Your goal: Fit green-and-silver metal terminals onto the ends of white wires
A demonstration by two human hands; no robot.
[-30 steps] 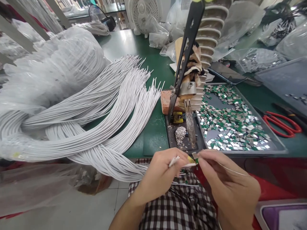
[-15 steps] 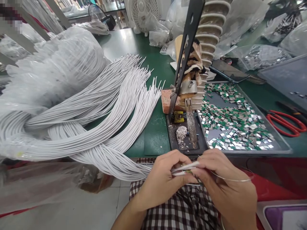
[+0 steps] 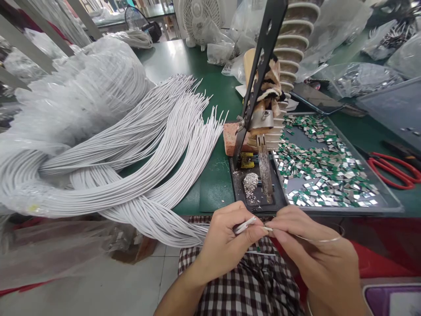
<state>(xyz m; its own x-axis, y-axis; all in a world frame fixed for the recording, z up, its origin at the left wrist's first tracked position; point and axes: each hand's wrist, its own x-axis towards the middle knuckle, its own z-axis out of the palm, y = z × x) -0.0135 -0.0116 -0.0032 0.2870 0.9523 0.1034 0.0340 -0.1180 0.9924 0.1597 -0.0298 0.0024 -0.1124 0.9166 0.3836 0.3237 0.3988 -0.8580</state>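
Observation:
My left hand (image 3: 230, 241) is closed round several white cables (image 3: 245, 225), whose ends stick out between thumb and fingers. Close beside it, my right hand (image 3: 312, 245) pinches the tip of one pale cable end (image 3: 268, 228) and a thin solder-like wire (image 3: 324, 240) that loops out to the right. Just beyond both hands, a soldering iron (image 3: 264, 166) hangs in a stand with its tip over a black tray (image 3: 237, 188). A pile of silvery solder bits (image 3: 250, 182) lies in that tray.
Large bundles of white cables (image 3: 131, 193) cover the left. At right are a tray of small green-and-silver boards (image 3: 329, 166) and red-handled pliers (image 3: 394, 169). A brick (image 3: 230, 138), a ribbed hose (image 3: 292, 48) and a fan (image 3: 200, 17) stand behind.
My hands have drawn slightly apart, the right one shifting a little right. The white cables in the left hand now point up, and one cable end shows between the fingertips.

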